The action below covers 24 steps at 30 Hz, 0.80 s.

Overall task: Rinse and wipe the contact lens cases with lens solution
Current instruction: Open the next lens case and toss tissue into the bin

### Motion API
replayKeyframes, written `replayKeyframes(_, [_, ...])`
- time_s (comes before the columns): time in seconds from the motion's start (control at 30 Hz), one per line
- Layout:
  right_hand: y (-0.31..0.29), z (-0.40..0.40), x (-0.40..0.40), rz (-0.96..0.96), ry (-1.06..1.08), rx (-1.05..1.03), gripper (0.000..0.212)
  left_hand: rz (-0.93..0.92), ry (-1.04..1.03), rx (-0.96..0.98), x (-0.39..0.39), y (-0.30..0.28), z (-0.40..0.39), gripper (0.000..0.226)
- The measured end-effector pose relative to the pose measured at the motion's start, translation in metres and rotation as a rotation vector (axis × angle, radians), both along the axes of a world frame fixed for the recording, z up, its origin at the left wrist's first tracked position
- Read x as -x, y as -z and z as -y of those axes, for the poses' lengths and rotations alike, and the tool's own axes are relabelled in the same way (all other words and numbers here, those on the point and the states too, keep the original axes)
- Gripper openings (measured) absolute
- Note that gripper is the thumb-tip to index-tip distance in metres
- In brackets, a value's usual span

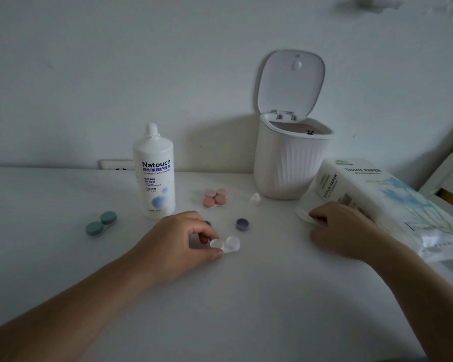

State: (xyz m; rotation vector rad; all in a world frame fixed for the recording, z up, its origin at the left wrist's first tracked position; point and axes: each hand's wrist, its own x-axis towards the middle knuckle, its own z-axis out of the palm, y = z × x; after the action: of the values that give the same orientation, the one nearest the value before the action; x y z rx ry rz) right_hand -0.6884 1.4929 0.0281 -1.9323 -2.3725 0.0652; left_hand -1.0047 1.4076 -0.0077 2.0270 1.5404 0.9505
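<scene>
A clear lens case (228, 244) with its lids off lies on the white table (220, 309). My left hand (178, 239) pinches its left cup between thumb and fingers. One purple lid (242, 224) sits just behind it; a second lid (207, 223) peeks out from behind my fingers. My right hand (343, 228) holds a small piece of white tissue (305, 216) next to the tissue pack (392, 205). The uncapped lens solution bottle (154, 173) stands behind my left hand. Its small white cap (255, 199) lies near the bin.
A green lens case (100, 223) lies at the left and a pink lens case (214, 197) near the middle back. A white desktop bin (290, 155) with its lid up stands against the wall. A wall socket (115, 167) is behind the bottle.
</scene>
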Motion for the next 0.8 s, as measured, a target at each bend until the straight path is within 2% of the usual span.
replayKeyframes(0.1, [0.006,-0.004,0.002,-0.05,0.026,-0.102,0.017,0.0,0.002,-0.001,0.001,0.0,0.0,0.014])
replayKeyframes(0.27, [0.015,-0.004,0.008,-0.224,0.016,-0.269,0.028,0.002,-0.01,-0.005,0.001,0.001,0.0,0.016])
replayKeyframes(0.37, [0.012,-0.007,0.011,-0.377,-0.039,-0.335,0.019,-0.006,-0.014,-0.012,-0.001,0.0,0.0,0.013])
replayKeyframes(0.47, [0.016,-0.004,0.017,-0.497,-0.071,-0.395,0.019,-0.007,-0.016,-0.001,-0.002,-0.003,0.002,0.013])
replayKeyframes(0.6, [0.026,0.007,0.024,-0.617,-0.12,-0.369,0.01,-0.005,-0.014,0.0,-0.006,-0.008,0.004,0.014])
replayKeyframes(0.73, [0.024,0.011,0.021,-0.751,-0.147,-0.337,0.036,0.021,-0.04,0.014,-0.006,-0.016,0.004,0.014])
replayKeyframes(0.8, [0.025,0.011,0.019,-0.829,-0.098,-0.327,0.031,0.036,-0.064,0.027,-0.003,-0.021,0.003,0.013])
